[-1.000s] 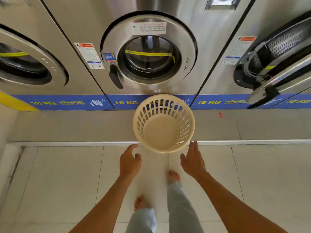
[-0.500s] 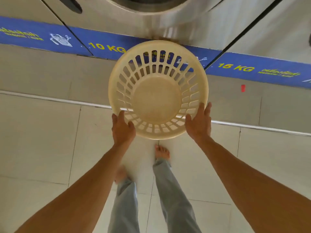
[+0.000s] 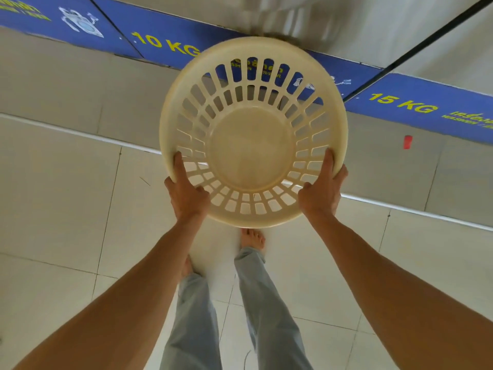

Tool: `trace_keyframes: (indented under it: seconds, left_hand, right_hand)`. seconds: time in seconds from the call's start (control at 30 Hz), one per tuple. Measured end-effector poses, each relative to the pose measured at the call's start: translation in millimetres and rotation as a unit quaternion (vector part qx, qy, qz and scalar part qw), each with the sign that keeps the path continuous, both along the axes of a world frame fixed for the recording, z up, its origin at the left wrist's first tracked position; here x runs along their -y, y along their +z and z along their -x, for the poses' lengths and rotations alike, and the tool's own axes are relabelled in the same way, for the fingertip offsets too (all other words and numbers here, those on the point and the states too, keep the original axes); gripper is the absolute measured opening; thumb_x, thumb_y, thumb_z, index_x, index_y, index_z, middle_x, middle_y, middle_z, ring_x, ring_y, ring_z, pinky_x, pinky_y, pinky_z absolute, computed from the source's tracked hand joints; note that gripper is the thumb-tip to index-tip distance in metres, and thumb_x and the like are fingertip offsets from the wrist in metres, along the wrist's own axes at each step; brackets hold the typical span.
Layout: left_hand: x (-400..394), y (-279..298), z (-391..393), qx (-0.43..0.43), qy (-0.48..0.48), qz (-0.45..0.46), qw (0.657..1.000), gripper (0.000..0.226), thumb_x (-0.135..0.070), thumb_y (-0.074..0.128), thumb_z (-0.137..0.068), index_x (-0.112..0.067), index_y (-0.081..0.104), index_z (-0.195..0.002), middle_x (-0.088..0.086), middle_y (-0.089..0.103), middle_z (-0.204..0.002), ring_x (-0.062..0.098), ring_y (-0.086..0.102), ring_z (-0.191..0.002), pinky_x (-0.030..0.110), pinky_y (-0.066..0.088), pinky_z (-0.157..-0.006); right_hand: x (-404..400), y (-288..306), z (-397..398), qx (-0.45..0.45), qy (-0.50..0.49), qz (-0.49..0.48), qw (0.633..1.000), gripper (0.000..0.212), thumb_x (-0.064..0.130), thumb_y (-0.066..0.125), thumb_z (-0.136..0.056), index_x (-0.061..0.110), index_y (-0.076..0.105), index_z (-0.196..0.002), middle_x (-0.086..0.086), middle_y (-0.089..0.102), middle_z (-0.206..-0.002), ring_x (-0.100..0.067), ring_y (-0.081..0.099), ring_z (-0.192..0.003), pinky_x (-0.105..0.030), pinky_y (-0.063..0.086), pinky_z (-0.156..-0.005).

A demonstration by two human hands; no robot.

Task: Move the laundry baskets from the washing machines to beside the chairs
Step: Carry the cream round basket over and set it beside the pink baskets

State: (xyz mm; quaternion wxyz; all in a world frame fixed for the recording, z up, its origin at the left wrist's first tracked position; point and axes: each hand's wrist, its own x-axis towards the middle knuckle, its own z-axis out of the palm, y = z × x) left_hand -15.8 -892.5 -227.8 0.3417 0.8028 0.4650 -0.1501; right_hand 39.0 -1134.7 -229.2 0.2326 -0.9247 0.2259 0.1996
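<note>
Two hands now clamp the laundry basket [image 3: 253,145]: the left hand [image 3: 186,193] grips the near-left rim with the thumb hooked over the edge, the right hand [image 3: 321,190] mirrors it on the near-right rim. A second ago both hands were open and short of the basket; half a second ago they had only just reached its rim. Since then the basket looms larger and nearer the camera (empty, cream, slotted walls), which reads as a lift begun or about to begin; whether its base has left the raised ledge [image 3: 66,84] cannot be told. It sits in front of the washing machines [image 3: 346,28], above the blue 10 KG strip [image 3: 165,44]. No chairs in view. Judgement: pick-up secured, carry not yet started; next comes turning away from the machines. The person stands barefoot on the tiled floor [image 3: 53,209].
</note>
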Motion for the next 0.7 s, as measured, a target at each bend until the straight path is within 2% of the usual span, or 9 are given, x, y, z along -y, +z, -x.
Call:
trace_keyframes:
  seconds: [0.1,0.27,0.37,0.43,0.5,0.6,0.7]
  left_hand:
    - [-2.4,3.7,0.0,0.006,-0.001,0.004,1.000,0.094,0.000,0.054,-0.087,-0.048,0.006,-0.152,0.013,0.041,-0.126,0.020,0.045,-0.078,0.034,0.043,-0.068]
    - [-12.3,18.6,8.1,0.010,0.017,-0.008,1.000,0.096,0.002,0.053,-0.082,-0.045,0.008,-0.154,0.009,0.043,-0.114,0.024,0.045,-0.087,0.033,0.041,-0.069]
    - [-27.4,35.3,27.5,-0.006,0.044,0.003,0.999,0.095,-0.001,0.055,-0.085,-0.045,0.008,-0.154,0.008,0.044,-0.116,0.022,0.044,-0.090,0.031,0.041,-0.067]
    - [-36.8,51.8,50.1,-0.020,0.082,0.013,0.996,0.096,-0.001,0.056,-0.086,-0.045,0.007,-0.155,0.010,0.047,-0.120,0.022,0.045,-0.092,0.030,0.044,-0.066]
    - [-46.5,71.9,80.4,-0.030,0.116,0.018,0.993,0.097,0.001,0.056,-0.084,-0.044,0.007,-0.155,0.012,0.051,-0.120,0.024,0.049,-0.093,0.033,0.049,-0.067]
    - [-66.7,99.4,139.7,-0.035,0.165,0.022,0.985,0.101,0.003,0.054,-0.080,-0.043,0.007,-0.156,0.013,0.054,-0.113,0.027,0.054,-0.094,0.042,0.056,-0.077]
    - [-81.0,121.6,208.9,-0.031,0.229,0.026,0.973,0.104,0.006,0.053,-0.076,-0.044,0.008,-0.155,0.010,0.054,-0.106,0.031,0.056,-0.092,0.045,0.055,-0.073]
  right_hand:
    - [0.1,3.8,-0.5,0.018,0.012,-0.004,1.000,0.097,-0.001,0.067,-0.084,0.035,0.014,-0.157,-0.009,0.025,-0.152,-0.021,0.050,-0.082,-0.034,0.051,-0.067]
    - [-8.0,20.7,-2.2,0.040,0.029,-0.004,0.999,0.091,0.000,0.062,-0.089,0.033,0.015,-0.159,-0.011,0.028,-0.155,-0.019,0.049,-0.093,-0.032,0.046,-0.071]
    - [-20.8,42.0,4.3,0.048,0.057,-0.024,0.997,0.087,0.002,0.059,-0.091,0.029,0.014,-0.160,-0.012,0.029,-0.157,-0.034,0.056,-0.117,-0.041,0.051,-0.082]
    - [-36.9,57.8,12.6,0.048,0.079,-0.042,0.995,0.085,0.006,0.059,-0.092,0.026,0.014,-0.161,-0.012,0.029,-0.159,-0.040,0.050,-0.129,-0.051,0.051,-0.091]
    - [-55.8,74.7,24.9,0.040,0.099,-0.049,0.993,0.083,0.010,0.058,-0.093,0.026,0.013,-0.161,-0.010,0.027,-0.161,-0.041,0.047,-0.134,-0.055,0.049,-0.094]
    - [-90.0,98.7,53.3,0.025,0.154,-0.060,0.986,0.083,0.016,0.060,-0.092,0.027,0.014,-0.161,-0.010,0.026,-0.162,-0.042,0.048,-0.133,-0.055,0.051,-0.091]
    - [-124.7,120.7,88.4,0.008,0.222,-0.074,0.972,0.090,0.010,0.062,-0.088,0.029,0.012,-0.160,-0.007,0.026,-0.162,-0.038,0.049,-0.132,-0.050,0.056,-0.081]
